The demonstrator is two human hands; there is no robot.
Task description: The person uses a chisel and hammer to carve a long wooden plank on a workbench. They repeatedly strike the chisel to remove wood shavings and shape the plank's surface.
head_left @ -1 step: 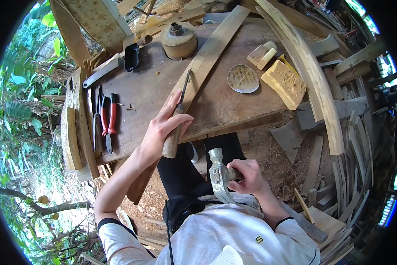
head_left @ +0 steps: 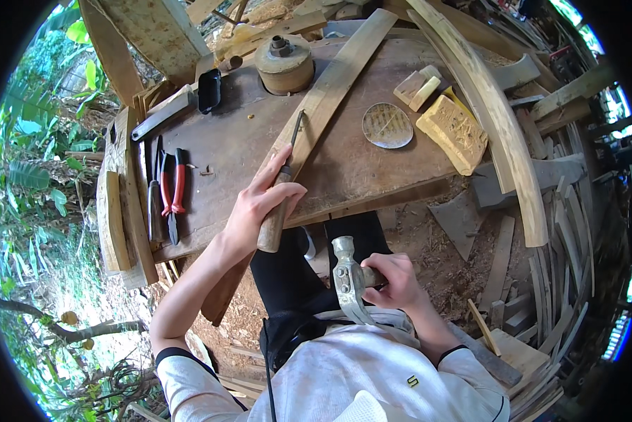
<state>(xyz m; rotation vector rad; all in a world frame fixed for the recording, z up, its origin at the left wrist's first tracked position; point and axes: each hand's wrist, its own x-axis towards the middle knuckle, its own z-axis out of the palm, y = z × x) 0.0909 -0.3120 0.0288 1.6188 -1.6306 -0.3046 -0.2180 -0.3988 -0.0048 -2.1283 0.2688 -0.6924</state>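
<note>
My left hand [head_left: 254, 211] is wrapped round the wooden handle of a chisel [head_left: 272, 231]. The chisel's dark, narrow blade points away from me and lies over a long flat plank [head_left: 344, 70], which runs slantwise across the workbench [head_left: 224, 155]. In my right hand [head_left: 399, 283] is a claw hammer [head_left: 349, 278], gripped by its handle close to the metal head. The hammer hangs in front of my lap, apart from the chisel, its claw curving toward me. Left of my left hand lie red-handled pliers [head_left: 173, 193] beside a slim wooden-handled tool [head_left: 155, 211].
A round wooden block with a bolt [head_left: 285, 67] stands at the bench's back. Right of the plank are a round disc [head_left: 387, 126] and a yellow carved block [head_left: 455, 133]. A long curved timber [head_left: 502, 119] overhangs the right side. Scrap wood and shavings cover the ground.
</note>
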